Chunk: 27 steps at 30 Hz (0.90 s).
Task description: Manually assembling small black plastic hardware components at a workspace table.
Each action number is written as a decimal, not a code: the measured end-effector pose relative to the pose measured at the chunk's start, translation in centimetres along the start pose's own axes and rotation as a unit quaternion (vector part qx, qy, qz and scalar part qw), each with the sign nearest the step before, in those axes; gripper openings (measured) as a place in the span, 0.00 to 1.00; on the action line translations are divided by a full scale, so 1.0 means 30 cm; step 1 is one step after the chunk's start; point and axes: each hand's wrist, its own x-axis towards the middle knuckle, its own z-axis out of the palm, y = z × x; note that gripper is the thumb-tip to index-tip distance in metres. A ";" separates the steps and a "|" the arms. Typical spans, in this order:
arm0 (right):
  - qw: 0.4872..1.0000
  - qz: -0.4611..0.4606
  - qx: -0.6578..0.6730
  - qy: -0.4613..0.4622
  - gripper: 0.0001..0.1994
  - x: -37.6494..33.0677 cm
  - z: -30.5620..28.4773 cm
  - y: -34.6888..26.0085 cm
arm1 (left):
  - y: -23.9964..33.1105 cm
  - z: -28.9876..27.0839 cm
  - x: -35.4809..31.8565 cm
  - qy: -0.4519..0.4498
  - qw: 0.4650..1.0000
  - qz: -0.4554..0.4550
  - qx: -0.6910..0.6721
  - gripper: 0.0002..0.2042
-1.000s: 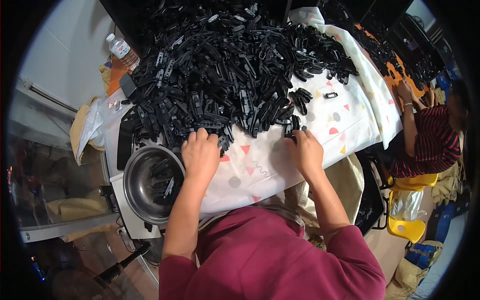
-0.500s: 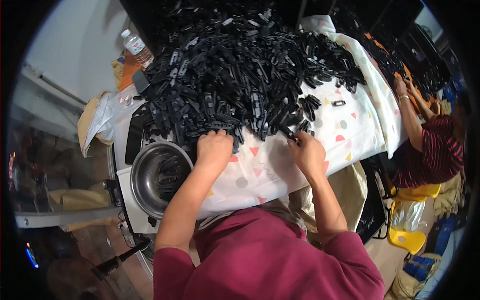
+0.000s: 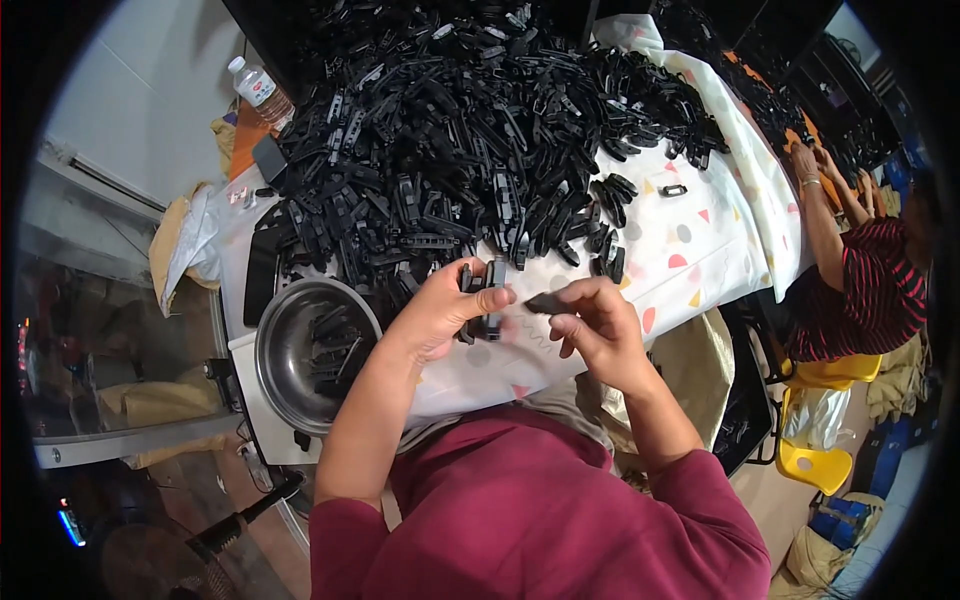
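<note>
My left hand [image 3: 432, 315] is closed around a few long black plastic pieces [image 3: 494, 290], the thumb lying across them. Between the thumb and fingers of my right hand [image 3: 608, 335] is a small dark plastic piece [image 3: 544, 303], its end pointing at the left hand. The two hands are close together above the patterned cloth, just in front of a big heap of similar black pieces [image 3: 430, 140]. Left of my left forearm stands a round metal bowl [image 3: 283, 315] with several black pieces [image 3: 338, 345] inside.
A white cloth with coloured shapes [image 3: 690, 235] covers the table. One loose piece [image 3: 673, 190] lies apart on it at right. A plastic bottle [image 3: 262, 92] stands at far left. Another person in a striped shirt [image 3: 865, 290] works at the right, near yellow chairs [image 3: 815, 465].
Both hands have drawn back from the heap's front edge toward me and closer together. The left hand has come away with pieces in its grip; the right holds a small piece.
</note>
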 end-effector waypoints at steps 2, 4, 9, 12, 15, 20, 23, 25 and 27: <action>0.991 -0.098 -0.074 -0.043 0.08 0.011 -0.003 -0.027 | -0.005 0.000 -0.006 -0.018 1.000 0.004 -0.020 0.22; 0.993 -0.087 -0.074 -0.040 0.08 0.018 0.005 -0.037 | -0.003 0.011 -0.011 -0.030 0.999 -0.010 -0.009 0.22; 0.924 -0.283 -0.258 -0.003 0.13 0.021 0.038 -0.040 | -0.008 0.069 -0.027 0.038 0.976 0.126 0.173 0.17; 0.898 -0.324 -0.296 0.027 0.14 0.012 0.052 -0.037 | 0.008 0.081 -0.046 0.069 0.920 0.191 0.335 0.17; 0.885 -0.342 -0.313 0.047 0.14 -0.010 0.056 -0.037 | 0.043 0.090 -0.093 0.039 0.851 0.240 0.466 0.21; 0.886 -0.343 -0.311 0.030 0.16 -0.012 0.047 -0.017 | 0.003 0.079 -0.127 0.031 0.798 0.287 0.529 0.22; 0.935 -0.207 -0.257 0.131 0.15 -0.006 0.091 -0.060 | 0.003 0.067 -0.125 0.025 0.814 0.289 0.503 0.19; 0.953 -0.188 -0.231 0.063 0.15 -0.013 0.067 -0.048 | -0.012 0.061 -0.123 -0.007 0.808 0.308 0.502 0.19; 0.964 -0.144 -0.225 -0.015 0.17 -0.031 0.041 -0.018 | 0.004 0.066 -0.134 -0.017 0.811 0.302 0.501 0.19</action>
